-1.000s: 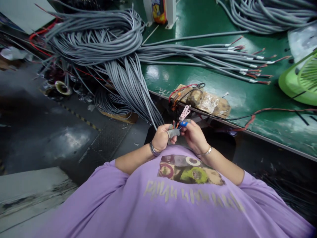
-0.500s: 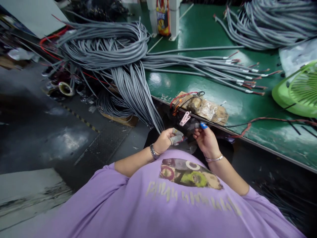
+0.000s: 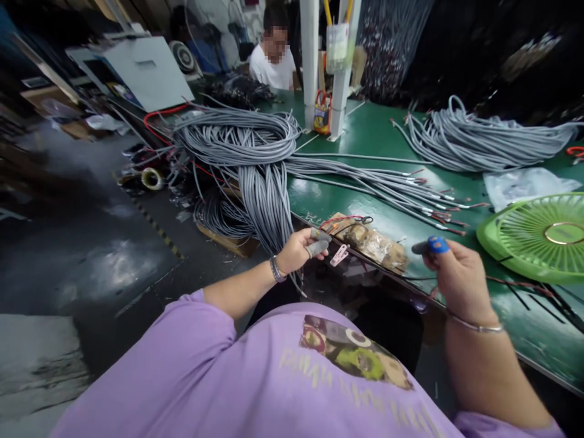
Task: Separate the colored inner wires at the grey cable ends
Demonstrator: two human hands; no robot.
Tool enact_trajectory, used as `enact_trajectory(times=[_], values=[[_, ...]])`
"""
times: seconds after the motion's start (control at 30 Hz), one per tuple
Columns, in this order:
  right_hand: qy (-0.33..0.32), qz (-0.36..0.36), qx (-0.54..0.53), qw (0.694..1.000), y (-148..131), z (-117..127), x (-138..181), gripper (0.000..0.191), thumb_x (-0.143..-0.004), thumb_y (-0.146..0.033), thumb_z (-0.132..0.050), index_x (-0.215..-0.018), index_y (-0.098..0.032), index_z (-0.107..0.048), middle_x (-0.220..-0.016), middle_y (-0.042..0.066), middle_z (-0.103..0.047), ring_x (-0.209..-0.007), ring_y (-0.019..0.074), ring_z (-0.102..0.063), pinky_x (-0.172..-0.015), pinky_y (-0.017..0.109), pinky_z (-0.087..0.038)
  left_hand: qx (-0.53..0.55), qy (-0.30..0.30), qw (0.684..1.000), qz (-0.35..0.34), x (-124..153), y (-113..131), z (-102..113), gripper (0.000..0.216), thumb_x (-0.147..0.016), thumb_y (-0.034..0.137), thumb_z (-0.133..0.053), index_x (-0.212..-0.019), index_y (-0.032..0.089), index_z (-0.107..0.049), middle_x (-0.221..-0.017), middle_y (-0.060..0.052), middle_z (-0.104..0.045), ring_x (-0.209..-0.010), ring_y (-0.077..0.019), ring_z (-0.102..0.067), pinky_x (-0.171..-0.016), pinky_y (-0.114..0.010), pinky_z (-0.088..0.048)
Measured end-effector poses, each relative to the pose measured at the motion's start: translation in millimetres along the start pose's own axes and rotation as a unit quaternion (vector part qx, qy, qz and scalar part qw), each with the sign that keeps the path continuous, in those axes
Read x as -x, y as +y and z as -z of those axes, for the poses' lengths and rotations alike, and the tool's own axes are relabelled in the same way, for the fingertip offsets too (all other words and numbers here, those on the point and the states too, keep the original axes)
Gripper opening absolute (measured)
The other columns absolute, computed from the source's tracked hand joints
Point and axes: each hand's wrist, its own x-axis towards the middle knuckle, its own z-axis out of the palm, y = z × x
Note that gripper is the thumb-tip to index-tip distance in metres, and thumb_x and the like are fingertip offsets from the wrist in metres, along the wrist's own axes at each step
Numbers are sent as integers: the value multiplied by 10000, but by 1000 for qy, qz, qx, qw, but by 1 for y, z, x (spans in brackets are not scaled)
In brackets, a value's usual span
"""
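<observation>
My left hand [image 3: 301, 249] is by the table's front edge, grey covers on its thumb and a finger. Its fingers are curled in together; anything between them is too small or hidden to make out. Just right of it, a pink clothes peg [image 3: 339, 255] hangs at the edge. Above the table's front edge on the right, my right hand [image 3: 460, 277] is closed in a pinch, with blue tape on the thumb and a dark cover on a fingertip. What it pinches, if anything, does not show. A wooden block [image 3: 383, 248] with wires lies between the hands.
Grey cable bundles [image 3: 241, 140] drape over the green table [image 3: 374, 137], stripped ends [image 3: 438, 213] pointing right. Another cable coil [image 3: 479, 137] lies at the back right. A green fan [image 3: 538, 237] is near my right hand. Behind the table is a person [image 3: 274, 64] in white.
My right hand has moved right and up, away from my left hand, to above the table edge. The view has tilted up, bringing the person behind the table into sight.
</observation>
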Motion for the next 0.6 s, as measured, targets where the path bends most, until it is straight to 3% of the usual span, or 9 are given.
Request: enact_trajectory(times=[0.13, 0.2, 0.33, 0.43, 0.6], values=[[24, 45, 108, 993, 13, 10, -54, 472, -811, -616, -591, -699, -177, -724, -563, 23, -558, -506, 123, -407, -505, 285, -292, -189, 8, 976, -111, -59, 12, 20, 328, -767, 395, -734, -985, 153, -689, -933, -80, -746, -837, -172, -699, -818, -318, -546], [56, 25, 180, 982, 35, 12, -75, 519, -784, -649, -561, -608, -174, -675, -511, 25, -531, -489, 130, -404, -503, 292, -296, -327, 27, 936, -125, -93, 21, 30, 268, -786, 335, -690, -991, 162, -702, -967, -82, -752, -897, -199, -698, -874, -342, -525], [9, -11, 246, 969, 67, 14, -94, 553, -757, -675, -535, -643, -162, -707, -495, 35, -560, -458, 143, -433, -478, 297, -307, -549, 71, 826, -107, -152, 42, 42, 305, -821, 299, -604, -1083, 176, -700, -1109, -96, -734, -1039, -253, -664, -929, -364, -491], [0, -15, 260, 966, 73, 15, -96, 583, -764, -686, -503, -674, -152, -720, -498, 40, -570, -445, 145, -432, -471, 300, -312, -638, 27, 758, -130, -184, 49, 34, 398, -822, 285, -576, -1191, 167, -667, -1226, -104, -690, -1154, -268, -614, -1022, -363, -441], [-2, -14, 254, 967, 74, 15, -97, 541, -792, -637, -481, -692, -157, -709, -527, 37, -574, -470, 146, -450, -489, 296, -317, -692, -84, 691, -195, -227, 41, -6, 562, -817, 322, -586, -1332, 99, -566, -1470, -160, -523, -1310, -301, -505, -1117, -389, -359]])
